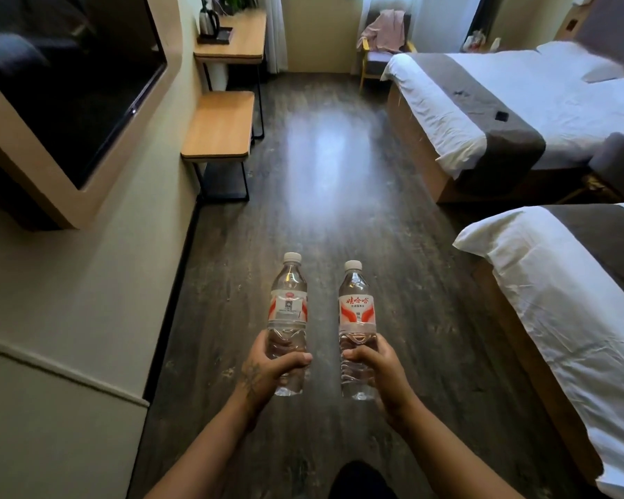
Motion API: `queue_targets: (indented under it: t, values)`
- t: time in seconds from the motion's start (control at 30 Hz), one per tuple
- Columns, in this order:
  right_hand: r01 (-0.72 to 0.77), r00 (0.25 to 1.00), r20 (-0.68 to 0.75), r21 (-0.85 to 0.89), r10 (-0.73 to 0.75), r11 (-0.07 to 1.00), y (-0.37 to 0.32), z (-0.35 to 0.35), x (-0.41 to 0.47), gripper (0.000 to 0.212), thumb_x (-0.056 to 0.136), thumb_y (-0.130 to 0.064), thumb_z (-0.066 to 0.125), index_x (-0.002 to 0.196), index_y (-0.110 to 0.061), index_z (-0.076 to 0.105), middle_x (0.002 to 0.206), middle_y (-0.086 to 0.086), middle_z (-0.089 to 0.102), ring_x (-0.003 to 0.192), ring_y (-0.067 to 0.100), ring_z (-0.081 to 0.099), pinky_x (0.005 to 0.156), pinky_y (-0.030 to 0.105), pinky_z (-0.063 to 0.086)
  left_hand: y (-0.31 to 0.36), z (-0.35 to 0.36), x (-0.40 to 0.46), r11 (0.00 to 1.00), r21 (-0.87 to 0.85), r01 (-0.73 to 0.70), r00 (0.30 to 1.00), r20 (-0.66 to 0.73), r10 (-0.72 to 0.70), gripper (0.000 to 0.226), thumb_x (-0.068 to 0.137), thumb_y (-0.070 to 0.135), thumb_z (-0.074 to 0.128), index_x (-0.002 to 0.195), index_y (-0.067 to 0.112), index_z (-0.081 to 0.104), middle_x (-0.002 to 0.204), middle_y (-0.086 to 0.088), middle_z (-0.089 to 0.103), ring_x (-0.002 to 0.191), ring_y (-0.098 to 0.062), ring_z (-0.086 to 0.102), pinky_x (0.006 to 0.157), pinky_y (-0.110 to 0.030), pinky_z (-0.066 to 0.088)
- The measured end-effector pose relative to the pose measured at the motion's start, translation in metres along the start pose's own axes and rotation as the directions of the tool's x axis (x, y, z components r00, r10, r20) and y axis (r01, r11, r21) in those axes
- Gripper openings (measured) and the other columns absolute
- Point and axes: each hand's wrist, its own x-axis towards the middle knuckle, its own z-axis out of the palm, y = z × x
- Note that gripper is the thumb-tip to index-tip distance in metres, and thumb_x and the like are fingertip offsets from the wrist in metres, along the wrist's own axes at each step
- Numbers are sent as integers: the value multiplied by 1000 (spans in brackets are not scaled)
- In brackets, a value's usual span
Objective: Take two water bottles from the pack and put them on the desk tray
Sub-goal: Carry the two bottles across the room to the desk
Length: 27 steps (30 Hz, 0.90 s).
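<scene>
Each hand is closed low around an upright water bottle, left hand [267,365] on the left bottle [288,311], right hand [379,365] on the right bottle [356,318], so either top-heavy bottle could tip onto the floor [325,167] before the far desk [238,37] and its dark tray [221,37]

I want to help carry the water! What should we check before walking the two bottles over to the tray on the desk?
1. Left hand holds the left bottle firmly: ok.
2. Right hand holds the right bottle firmly: ok.
3. Both caps are on: ok.
4. Bottles upright: ok.
5. Floor toward the desk has nothing to trip on: ok.
6. Room on the tray beside the kettle: cannot tell.
</scene>
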Motion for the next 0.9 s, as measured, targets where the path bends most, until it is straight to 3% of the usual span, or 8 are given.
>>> queue_targets:
  t: [0.07,0.17,0.37,0.57,0.67,0.73,0.8,0.9]
  values:
    - [2,1000,-4,1,-2,1000,-18,0,32,59,75,-26,81,131,-17,65,118,9,83,104,28,81,88,45,65,15,-1,33,1000,1,4,1000,-3,-4,96,50,50,94,135,22,61,124,-8,79,106,-24,81,88,-40,68]
    - [6,1000,6,17,-6,1000,-41,0,83,65,70,-29,82,131,-16,65,115,10,83,104,30,81,83,40,65,35,-1,83,1000,5,17,1000,-3,-17,94,50,48,95,135,23,61,125,-11,79,111,-30,79,100,-55,65]
    - [1,999,35,28,-2,1000,-97,-3,210,72,65,-33,84,131,-14,65,112,8,84,101,28,82,80,38,65,90,4,203,999,40,18,999,-50,-16,99,50,50,95,139,22,60,126,-9,78,114,-30,78,103,-58,62]
    - [-24,996,90,33,21,999,-164,-7,335,60,73,-23,79,130,-13,65,113,11,84,100,30,82,78,36,66,158,14,317,998,54,31,995,-101,-25,91,49,49,95,131,25,64,120,-6,80,108,-26,79,96,-49,66]
    - [-29,996,83,38,26,999,-191,-8,382,69,66,-24,84,130,-8,65,118,20,81,109,43,78,94,57,65,180,19,365,999,12,42,994,-103,-41,88,57,38,96,136,22,62,121,-6,80,108,-28,80,96,-51,66]
    - [-36,996,83,43,32,998,-207,-8,413,68,67,-20,82,131,-5,63,121,25,79,113,49,75,100,63,61,195,22,393,999,3,33,995,-98,-33,87,57,36,95,136,21,63,119,-4,81,105,-23,81,88,-41,68]
    - [-41,997,62,46,38,998,-227,-7,452,64,71,-15,79,131,-4,63,120,26,78,113,50,74,100,63,60,214,23,429,1000,-2,22,993,-112,-22,83,58,36,94,134,22,63,118,-2,81,100,-17,81,77,-27,65]
    - [-41,998,57,45,38,998,-253,-6,507,63,72,-15,79,132,-4,63,119,25,79,111,49,75,96,59,62,239,21,485,1000,-8,20,993,-115,-20,87,53,37,95,133,20,64,118,-5,81,104,-21,80,80,-30,65]
